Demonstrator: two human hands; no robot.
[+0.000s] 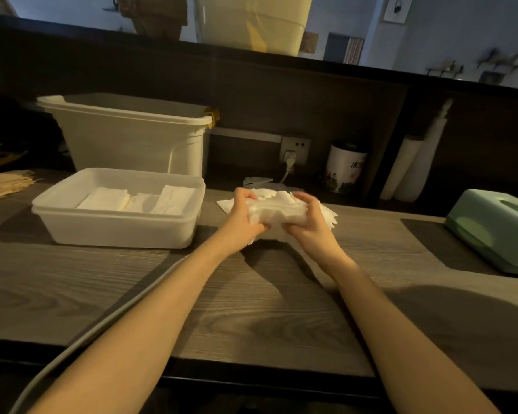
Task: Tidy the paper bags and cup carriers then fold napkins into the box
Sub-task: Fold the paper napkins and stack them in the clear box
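A thick stack of white napkins [277, 212] is held just above the wooden counter, right of centre. My left hand [244, 218] grips its left end and my right hand [307, 218] grips its right end, fingers curled over the top. More loose napkins [329, 215] lie under and behind the stack. To the left stands a shallow translucent plastic box [117, 227] with folded napkins [106, 198] lying flat inside in a row.
A tall white bin [126, 135] stands behind the box. Flat brown paper items [5, 183] lie at the far left. A printed canister [344, 168], a wall socket with a plug [293, 150], a green tissue box [494, 228] and a grey cable [102, 318] are around.
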